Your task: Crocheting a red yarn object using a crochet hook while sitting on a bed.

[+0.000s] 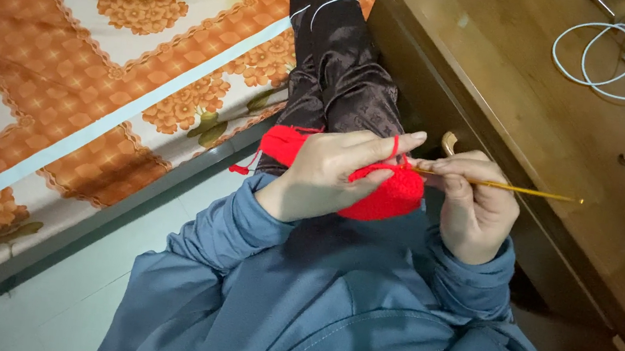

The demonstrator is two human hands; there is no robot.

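Hands (328, 173) grip red crochet (388, 196) and hook (522, 191) between bed (67, 53) and wooden desk (553, 124).

Red crochet piece (387, 194), golden hook (515, 189), orange floral bedsheet (106, 58), blue-grey sleeves (245, 215)

Both hands are raised together before the chest. The left hand (326, 171) is curled, forefinger extended rightward. The right hand (472, 204) is closed in a pinch, wrist bent.
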